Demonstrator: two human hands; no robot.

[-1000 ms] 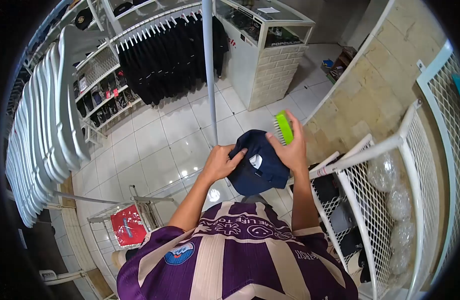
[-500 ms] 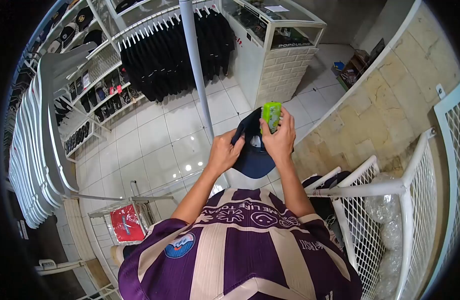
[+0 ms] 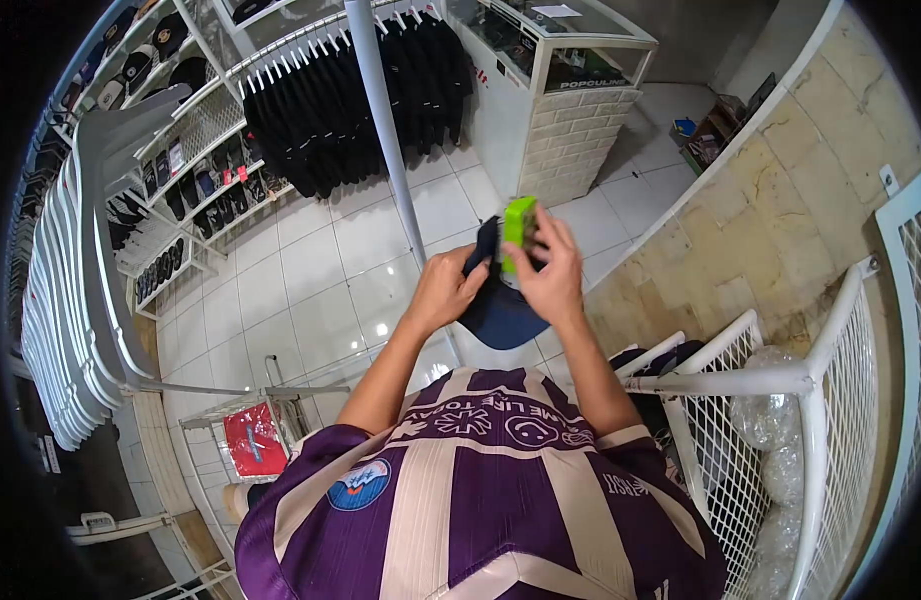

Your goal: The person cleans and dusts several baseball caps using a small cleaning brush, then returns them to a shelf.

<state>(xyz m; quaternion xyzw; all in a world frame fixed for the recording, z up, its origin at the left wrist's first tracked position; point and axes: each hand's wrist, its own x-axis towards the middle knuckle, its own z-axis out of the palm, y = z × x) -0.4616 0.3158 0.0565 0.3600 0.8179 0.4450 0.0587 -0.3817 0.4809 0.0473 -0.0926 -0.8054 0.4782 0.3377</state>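
Observation:
A dark navy cap (image 3: 506,320) hangs in front of my chest, its brim pointing down toward me. My left hand (image 3: 444,290) grips the cap's left edge, thumb and fingers closed on the fabric. In my right hand (image 3: 555,278) is a bright green oblong block (image 3: 519,222), held between thumb and fingers. The block stands on edge against the cap's raised side. My right fingers are slightly blurred, and what kind of block this is cannot be made out. Part of the cap's crown is hidden behind the block and my hands.
A pale upright pole (image 3: 386,130) rises just beyond my hands. Behind it are a rack of black garments (image 3: 351,110) and a glass-topped counter (image 3: 566,130). White hangers (image 3: 76,290) line the left; a white mesh rack (image 3: 721,470) stands close on my right.
My right hand has moved the green block left, turning it edge-on against the cap. The cap's raised side is tilted and narrower in view. My left hand keeps its hold, shifted slightly left.

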